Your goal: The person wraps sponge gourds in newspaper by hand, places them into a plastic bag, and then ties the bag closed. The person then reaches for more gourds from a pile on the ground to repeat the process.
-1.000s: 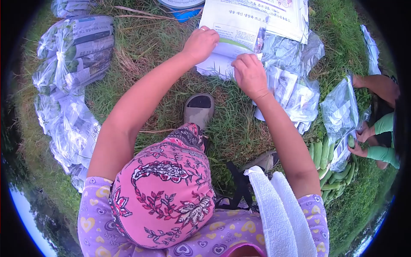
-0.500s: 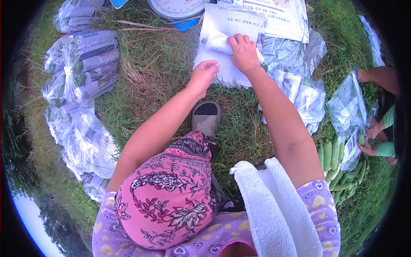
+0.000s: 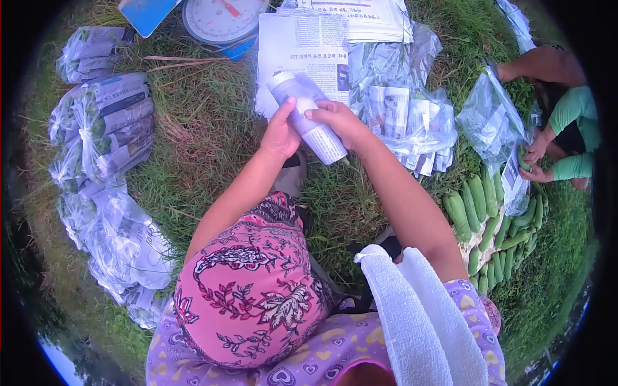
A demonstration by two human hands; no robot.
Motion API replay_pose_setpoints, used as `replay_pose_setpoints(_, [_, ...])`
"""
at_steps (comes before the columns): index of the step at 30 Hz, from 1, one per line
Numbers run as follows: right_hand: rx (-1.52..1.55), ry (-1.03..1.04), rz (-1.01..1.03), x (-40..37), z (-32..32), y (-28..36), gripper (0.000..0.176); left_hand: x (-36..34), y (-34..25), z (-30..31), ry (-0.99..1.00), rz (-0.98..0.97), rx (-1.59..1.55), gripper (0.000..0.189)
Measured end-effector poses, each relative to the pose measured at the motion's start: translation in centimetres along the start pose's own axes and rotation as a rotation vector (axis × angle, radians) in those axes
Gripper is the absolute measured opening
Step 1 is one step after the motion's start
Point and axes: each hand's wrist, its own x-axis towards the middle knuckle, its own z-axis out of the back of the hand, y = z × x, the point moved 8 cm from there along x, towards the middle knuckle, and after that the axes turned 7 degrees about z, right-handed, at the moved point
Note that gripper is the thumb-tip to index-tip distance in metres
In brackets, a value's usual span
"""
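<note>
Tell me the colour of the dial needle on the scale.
The needle on the scale is red, best seen in the head view.

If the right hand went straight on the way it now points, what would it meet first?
The right hand would first push into the newspaper roll it is touching. Beyond that, the flat newspaper sheets seem next in line, though how far below they lie is unclear.

The draped towel [image 3: 418, 321] is white; the sleeves [image 3: 574, 138] at right, green.
</note>
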Motion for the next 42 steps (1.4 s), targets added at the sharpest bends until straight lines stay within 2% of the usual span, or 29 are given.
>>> replay_pose_setpoints(2, [0.085,-0.031,-0.040,-2.2,0.7,0.5,0.043,0.1,0.5,-1.5,0.105,0.048,0.059,0.050])
replay_pose_setpoints(3, [-0.125,-0.086,0.054,-3.2,1.6,1.0,0.048,0.3,0.8,-2.1,0.136,0.068,0.056,0.049])
replay_pose_setpoints(4, [-0.623,-0.281,0.272,-5.1,2.5,4.1,0.061,0.4,1.2,-2.8,0.166,0.087,0.054,0.047])
replay_pose_setpoints(6, [-1.161,-0.616,0.716,-10.5,2.4,9.9,0.075,0.4,2.2,-4.2,0.192,0.153,0.085,0.046])
replay_pose_setpoints(9, [-0.743,-0.555,0.500,-12.1,5.9,8.2,0.088,-0.6,3.9,-8.1,0.271,0.195,0.212,0.045])
replay_pose_setpoints(12, [-0.739,-0.434,0.437,-15.4,6.0,7.9,0.092,-1.6,7.2,-12.3,0.382,0.129,0.396,0.052])
replay_pose_setpoints(13, [-0.837,-0.523,0.443,-16.9,6.7,7.7,0.089,-2.4,8.1,-13.5,0.445,0.089,0.533,0.055])
replay_pose_setpoints(14, [-0.765,-0.546,0.425,-18.4,7.8,6.9,0.084,-3.0,8.9,-14.5,0.505,0.047,0.667,0.058])
replay_pose_setpoints(16, [-0.579,-0.619,0.367,-22.0,10.5,4.8,0.076,-4.8,10.4,-17.1,0.793,-0.065,0.904,0.068])
replay_pose_setpoints(17, [-0.462,-0.670,0.323,-24.1,11.8,3.3,0.072,-3.8,12.2,-15.7,0.796,-0.244,1.251,0.068])
replay_pose_setpoints(20, [-0.386,-0.886,0.217,-30.0,16.2,-1.3,0.063,-4.4,13.2,-14.6,0.764,-0.456,1.920,0.060])
replay_pose_setpoints(21, [-0.364,-0.923,0.140,-31.3,18.1,-3.8,0.063,-3.9,13.7,-13.9,0.741,-0.525,1.879,0.050])
replay_pose_setpoints(24, [-0.315,-0.925,-0.003,-31.8,21.5,-8.4,0.062,-3.1,14.2,-14.1,0.758,-0.542,2.013,0.049])
replay_pose_setpoints(25, [-0.300,-0.908,-0.029,-31.1,22.2,-8.9,0.061,-2.9,14.2,-14.4,0.743,-0.530,2.041,0.056])
replay_pose_setpoints(28, [-0.325,-0.836,0.006,-28.0,23.5,-8.4,0.060,-1.6,14.4,-14.7,0.708,-0.649,2.140,0.064])
replay_pose_setpoints(32, [-0.157,-0.761,0.077,-23.5,24.5,-6.8,0.064,-1.8,14.5,-15.6,0.789,-0.666,2.101,0.069])
replay_pose_setpoints(33, [-0.200,-0.749,0.049,-22.6,25.2,-6.6,0.066,-2.0,14.5,-15.6,0.796,-0.658,2.103,0.069])
replay_pose_setpoints(36, [-0.419,-0.815,0.231,-20.8,27.3,-5.9,0.066,-2.3,14.9,-14.9,0.785,-0.640,2.124,0.069])
replay_pose_setpoints(42, [0.001,-0.747,0.203,-21.1,27.3,-7.1,0.059,-1.9,14.7,-14.1,0.699,-0.634,2.184,0.072])
